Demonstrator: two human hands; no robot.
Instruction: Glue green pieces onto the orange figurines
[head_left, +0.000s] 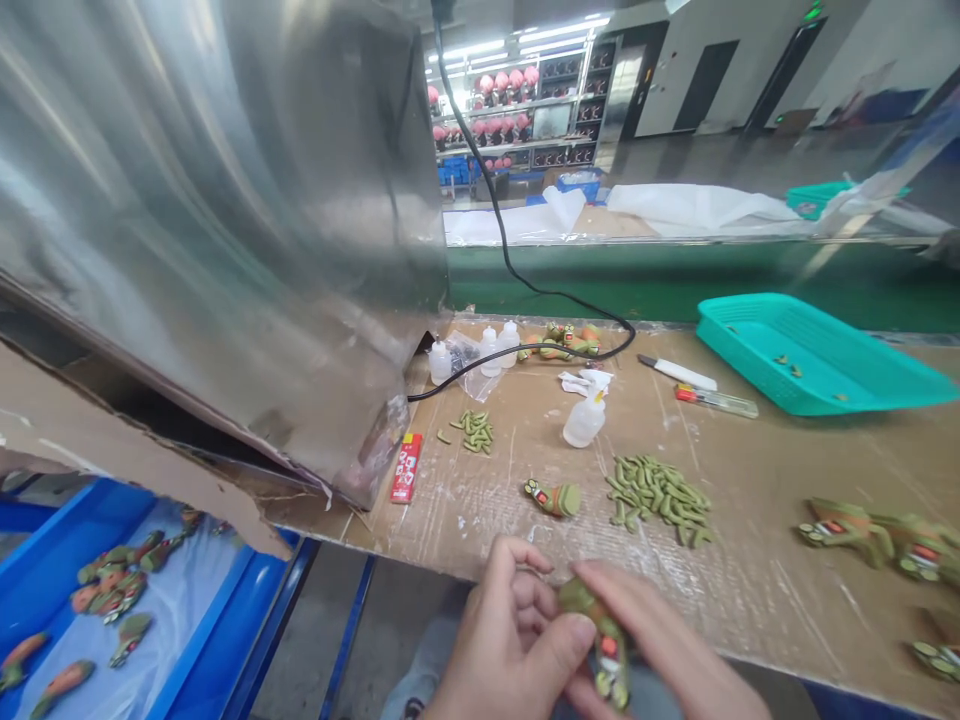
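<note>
Both my hands hold one green and orange toy figure (pixel 606 645) at the table's near edge. My left hand (pixel 510 640) grips it from the left, thumb pressed on its body. My right hand (pixel 664 650) holds it from the right, fingers laid over its top. Just beyond my hands another small figure (pixel 553 497) lies on the cardboard-covered table (pixel 750 560). A pile of small green pieces (pixel 656 492) lies right of it, and a smaller pile (pixel 474 430) sits further back.
A big shiny metal housing (pixel 210 200) overhangs the left. A blue bin (pixel 82 600) with several figures sits lower left. A teal tray (pixel 814 355), small glue bottles (pixel 583 420), a red lighter (pixel 406 467), a cutter (pixel 677 372), a black cable (pixel 525 285) and more figures (pixel 877 535) lie around.
</note>
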